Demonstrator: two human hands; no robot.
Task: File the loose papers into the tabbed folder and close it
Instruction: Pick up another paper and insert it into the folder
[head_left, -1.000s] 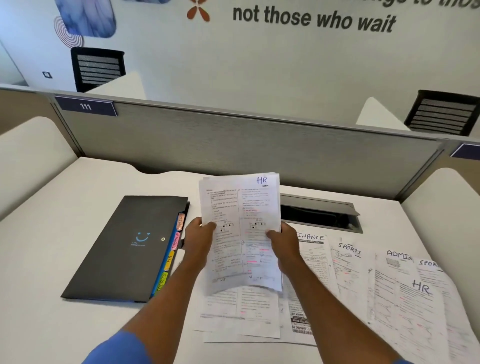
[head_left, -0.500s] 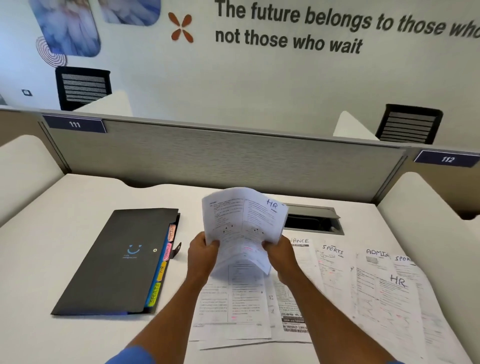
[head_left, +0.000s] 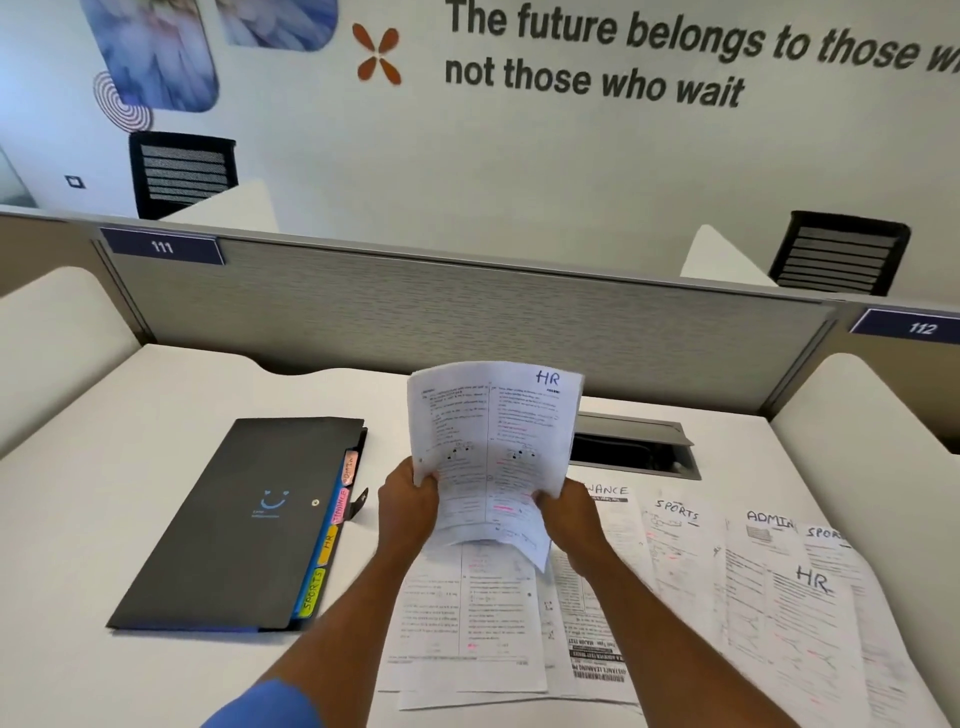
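Tabbed folder (head_left: 234, 519) is lying closed on the white desk (head_left: 104, 493) at nine o'clock from the hands, its coloured tabs sticking out along the edge nearest them. Loose papers (head_left: 675, 597) are lying fanned out flat from six round to three o'clock, headed FINANCE, SPORTS, ADMIN and HR. One sheet marked HR (head_left: 493, 441) is being held up off the desk at the centre, bowing between the hands. The left hand (head_left: 408, 501) is pinching its left edge and the right hand (head_left: 569, 512) its lower right edge, fingers curled onto the paper.

Going by its heading, this sheet is probably heading behind the yellow HR tab (head_left: 328, 543). One hand is therefore going to have to let go and lift the cover, with the other holding the sheet flat enough to slide in uncreased.

Blocking the way is the closed cover; its strap (head_left: 360, 501) is apparently hanging undone. A second HR page (head_left: 810, 582) is waiting at four o'clock. Grey partition (head_left: 467, 322) is running across twelve o'clock, and an open cable hatch (head_left: 634, 447) is sitting at one o'clock, well apart from the folder.
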